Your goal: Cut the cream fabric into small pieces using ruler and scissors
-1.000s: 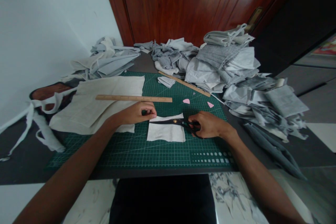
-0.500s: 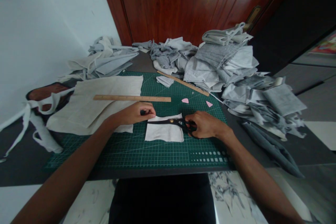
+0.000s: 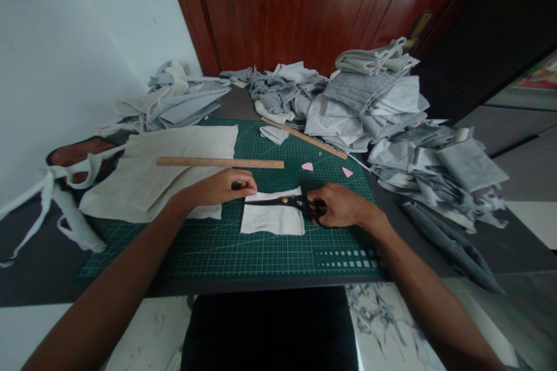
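A small rectangle of off-white cloth (image 3: pixel 273 222) lies on a green cutting mat (image 3: pixel 261 255). My right hand (image 3: pixel 337 204) grips the handles of black scissors (image 3: pixel 285 200), whose blades point left along the upper part of the cloth and look closed or nearly so. At the cloth's upper left corner, my left hand (image 3: pixel 230 184) is closed, with thumb and fingertips pinching its edge. Behind my left hand a larger off-white cloth (image 3: pixel 183 142) is spread, with a wooden ruler (image 3: pixel 220 163) across it.
Heaps of grey and white fabric (image 3: pixel 369 98) stand along the back and right. A second wooden ruler (image 3: pixel 304 138), two pink chalk pieces (image 3: pixel 307 167) and a small folded cloth (image 3: pixel 274 134) lie on the mat. A dark grey cloth (image 3: pixel 450 246) lies at the right edge.
Almost nothing differs. Both hands, the scissors and the small cloth keep their places; the whole view has shifted very slightly.
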Demonstrator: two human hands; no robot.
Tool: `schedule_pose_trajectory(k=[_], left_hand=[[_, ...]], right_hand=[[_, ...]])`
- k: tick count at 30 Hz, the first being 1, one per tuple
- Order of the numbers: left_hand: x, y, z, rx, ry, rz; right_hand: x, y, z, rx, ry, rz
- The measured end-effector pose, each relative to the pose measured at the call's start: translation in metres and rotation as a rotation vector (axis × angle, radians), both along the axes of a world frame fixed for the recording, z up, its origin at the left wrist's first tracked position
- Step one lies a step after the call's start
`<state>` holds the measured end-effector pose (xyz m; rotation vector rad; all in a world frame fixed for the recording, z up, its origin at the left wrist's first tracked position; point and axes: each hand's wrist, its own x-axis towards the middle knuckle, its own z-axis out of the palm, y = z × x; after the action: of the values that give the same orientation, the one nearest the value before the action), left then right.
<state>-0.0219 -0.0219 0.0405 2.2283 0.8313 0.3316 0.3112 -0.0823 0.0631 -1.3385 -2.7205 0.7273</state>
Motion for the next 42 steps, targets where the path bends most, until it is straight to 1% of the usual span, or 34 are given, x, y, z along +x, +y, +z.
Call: schedule_pose_trajectory(k=[17, 29, 36, 42], left_hand=[[-0.0022, 0.0000, 0.0015, -0.022, -0.027, -0.004], [-0.0037, 0.0008, 0.0023, -0.019, -0.035, -0.017], [-0.0065, -0.0001, 0.0051, -0.100, 0.011, -0.026], [-0.0080, -0.0014, 0.0094, -0.107, 0.045, -0.008]], right_hand=[[0.0036, 0.0021, -0.0037, -0.005, 0.010, 0.009], [0.0053, 0.0032, -0.0021, -0.048, 0.027, 0.015], [0.0058, 0.0030, -0.0029, -0.064, 0.045, 0.017], [0.0063, 0.0023, -0.0026, -0.054, 0.045, 0.012]])
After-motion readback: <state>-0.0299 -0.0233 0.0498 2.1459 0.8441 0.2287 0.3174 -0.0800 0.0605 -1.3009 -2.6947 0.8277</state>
